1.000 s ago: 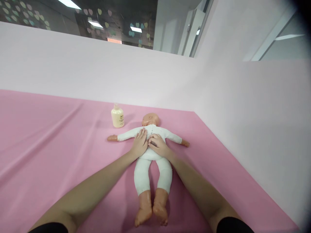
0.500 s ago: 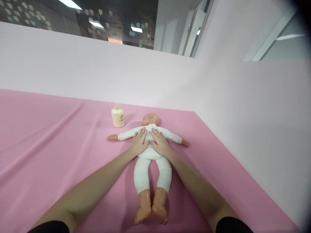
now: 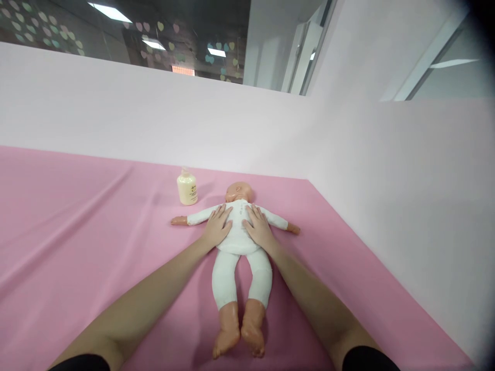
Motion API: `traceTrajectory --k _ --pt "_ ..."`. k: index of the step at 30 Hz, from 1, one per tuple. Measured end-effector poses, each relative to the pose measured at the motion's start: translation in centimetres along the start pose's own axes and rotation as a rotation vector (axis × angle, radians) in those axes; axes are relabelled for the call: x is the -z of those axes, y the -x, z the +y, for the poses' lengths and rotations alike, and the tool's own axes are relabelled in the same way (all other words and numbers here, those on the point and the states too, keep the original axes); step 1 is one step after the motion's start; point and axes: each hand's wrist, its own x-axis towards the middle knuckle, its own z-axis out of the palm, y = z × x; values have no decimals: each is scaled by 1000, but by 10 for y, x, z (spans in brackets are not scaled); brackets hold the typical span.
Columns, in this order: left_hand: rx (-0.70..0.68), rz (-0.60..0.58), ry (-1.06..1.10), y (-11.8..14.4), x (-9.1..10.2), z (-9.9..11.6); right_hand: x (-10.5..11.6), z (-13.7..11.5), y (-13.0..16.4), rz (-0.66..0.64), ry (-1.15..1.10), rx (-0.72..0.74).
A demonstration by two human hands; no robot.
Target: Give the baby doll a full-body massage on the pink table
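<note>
A baby doll with a white cloth body lies stretched out, its head at the far end and its bare feet toward me. Both its arms are spread sideways. My left hand rests flat on the left side of the doll's chest, fingers extended. On the right side of the chest lies my right hand, also flat with its fingers stretched out. A strip of the white chest shows between the two hands. Neither hand grips anything.
A pale yellow pump bottle stands beyond the doll's left-hand arm. Pink sheeting with a few creases covers the surface. White walls rise behind and to the right, with a window above.
My hands have slid apart on the doll's chest, the left one outward to the left and the right one to the right. The doll and the bottle stay in place.
</note>
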Motion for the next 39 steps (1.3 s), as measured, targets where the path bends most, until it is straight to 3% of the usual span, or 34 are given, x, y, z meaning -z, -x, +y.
traceTrajectory --k 11,19,28,33,39 --pt "103 54 -153 -3 -2 -13 1 28 -9 91 123 -111" --pt "154 103 -272 -4 9 -29 7 42 -8 185 257 -148" --pt "232 96 -395 -3 14 -35 14 48 -5 197 328 -270" --pt "208 91 -339 -3 12 -33 12 47 -7 187 263 -214" --pt "120 -32 -126 -4 0 -16 6 27 -9 103 -34 59"
